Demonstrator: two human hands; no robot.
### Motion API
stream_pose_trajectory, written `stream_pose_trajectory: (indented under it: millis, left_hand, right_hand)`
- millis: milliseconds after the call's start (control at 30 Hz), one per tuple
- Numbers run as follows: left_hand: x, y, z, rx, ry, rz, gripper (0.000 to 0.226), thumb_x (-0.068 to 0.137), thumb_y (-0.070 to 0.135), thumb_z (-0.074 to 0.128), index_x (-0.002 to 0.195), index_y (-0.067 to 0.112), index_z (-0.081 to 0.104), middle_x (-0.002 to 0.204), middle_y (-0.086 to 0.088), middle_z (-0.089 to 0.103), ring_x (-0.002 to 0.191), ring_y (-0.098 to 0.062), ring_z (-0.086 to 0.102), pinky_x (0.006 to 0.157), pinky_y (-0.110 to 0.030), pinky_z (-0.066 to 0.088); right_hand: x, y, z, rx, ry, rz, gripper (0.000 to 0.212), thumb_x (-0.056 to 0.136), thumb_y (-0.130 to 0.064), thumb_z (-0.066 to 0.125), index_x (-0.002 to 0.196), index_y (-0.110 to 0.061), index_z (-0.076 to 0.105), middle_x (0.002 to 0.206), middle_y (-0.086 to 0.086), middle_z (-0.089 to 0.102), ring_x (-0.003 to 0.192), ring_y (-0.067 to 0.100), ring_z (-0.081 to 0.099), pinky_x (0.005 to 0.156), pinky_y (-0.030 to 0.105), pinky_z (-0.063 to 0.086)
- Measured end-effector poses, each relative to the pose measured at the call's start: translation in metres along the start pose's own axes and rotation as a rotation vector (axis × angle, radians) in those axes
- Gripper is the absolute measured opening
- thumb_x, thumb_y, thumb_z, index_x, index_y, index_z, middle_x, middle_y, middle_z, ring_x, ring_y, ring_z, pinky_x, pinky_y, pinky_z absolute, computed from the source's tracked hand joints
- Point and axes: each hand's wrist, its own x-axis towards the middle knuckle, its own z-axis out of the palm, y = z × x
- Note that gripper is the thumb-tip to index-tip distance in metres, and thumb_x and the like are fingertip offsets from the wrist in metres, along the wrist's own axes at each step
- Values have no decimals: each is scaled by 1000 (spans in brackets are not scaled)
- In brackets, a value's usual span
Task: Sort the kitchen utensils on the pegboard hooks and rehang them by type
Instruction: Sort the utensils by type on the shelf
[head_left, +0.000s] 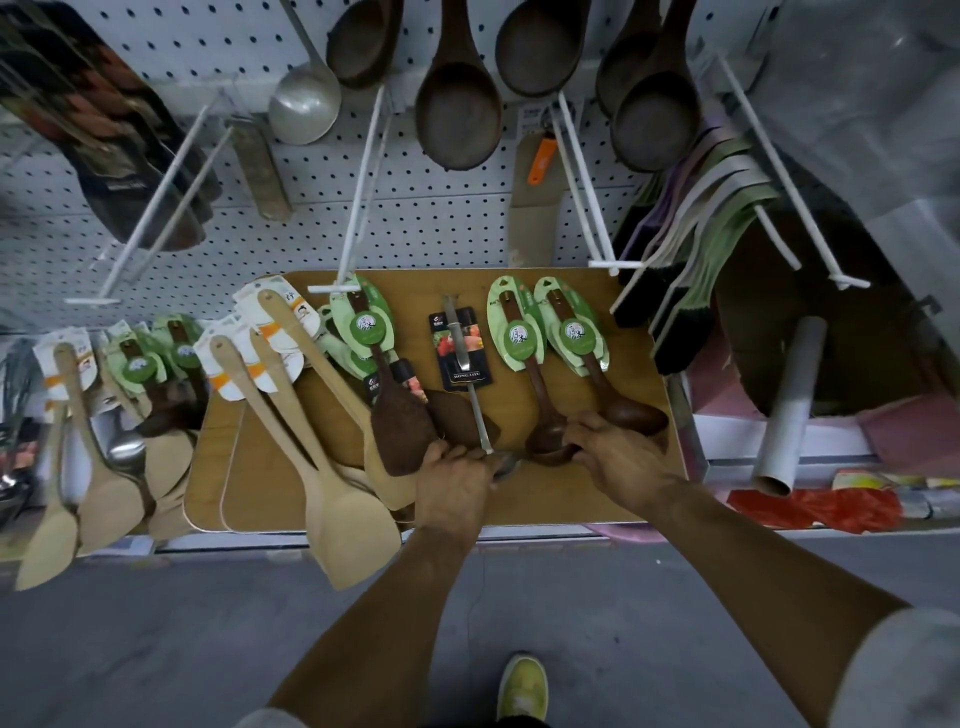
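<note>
Head view: your left hand (451, 480) curls round the bowl end of the steel spoon (470, 382), which hangs on its black card against the wooden board (571, 499). Your right hand (618, 457) grips the bowl of a dark wooden ladle (540, 400). Pale wooden spatulas (332, 467) hang left, below the pegboard (431, 218).

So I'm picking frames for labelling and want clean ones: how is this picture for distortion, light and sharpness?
Head view: strong wide-angle bending, so the white hooks splay outward; dim, flat light with no hard shadows; soft glare on the steel ladle; mild blur overall, worse at the edges; the left hand and right hand on the utensils are readable; tag print is mostly illegible.
</note>
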Motion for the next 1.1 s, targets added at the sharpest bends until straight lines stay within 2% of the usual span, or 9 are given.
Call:
stream_pose_trajectory:
  millis: [100,167,267,367,467,567,733,933,1100]
  left_hand:
    - [-3,-5,-4,18,-59,11,31,99,33,47,128,30,55,122,6,64,115,-15,52,109,-33,22]
    - [-2,-6,-5,27,-75,18,30,98,34,48,126,31,56,121,6,64,114,-16,52,109,-35,21]
    - [-2,-3,-6,21,-86,14,28,97,32,50,124,31,59,119,5,65,115,-18,51,111,-38,20]
    - [-3,-1,-8,23,-97,-1,27,96,31,51,122,29,60,120,5,65,117,-19,49,112,-40,20]
    - [-6,-2,-8,5,-91,-8,29,95,26,51,123,29,58,121,5,64,119,-19,48,114,-40,19]
    - [-11,-2,-9,-43,-74,-17,36,92,22,54,127,29,55,122,5,62,121,-18,47,116,-39,17]
    - [-14,-6,-11,-177,-8,-17,39,88,19,58,125,29,57,120,6,61,119,-17,48,113,-33,20]
    - [-17,-17,-17,-365,97,-19,29,87,37,61,114,25,64,112,4,62,112,-18,50,103,-31,29]
    - [-37,-34,-20,-604,323,-175,17,87,29,64,100,20,68,99,0,63,94,-22,54,82,-36,44]
  right_hand:
    - [0,-6,2,-35,-15,17,25,100,-18,46,124,-19,53,141,-4,42,109,20,57,65,25,37]
    - [0,-8,3,-50,-14,26,24,99,-18,47,123,-19,54,139,-3,44,110,21,56,68,27,40]
    - [-1,-11,4,-76,-1,42,27,96,-16,50,122,-21,55,135,-2,49,114,23,53,82,31,44]
    - [-3,-15,5,-126,21,23,37,91,-9,50,124,-25,55,133,-4,50,121,20,47,94,30,37]
    - [-3,-21,3,-132,28,-3,46,86,-6,49,126,-26,55,136,-6,49,127,17,42,99,29,32]
    - [-1,-31,-2,-89,36,1,44,87,-8,50,127,-26,55,137,-5,49,127,18,41,101,32,31]
    - [11,-54,-9,-28,73,-6,35,91,-12,48,123,-23,56,132,2,52,123,22,45,99,35,35]
    - [23,-79,-16,117,44,51,35,91,-11,48,123,-20,58,129,5,52,126,23,42,99,35,41]
    - [35,-104,-9,278,211,142,21,94,-15,49,108,-18,64,111,7,62,106,25,57,86,36,49]
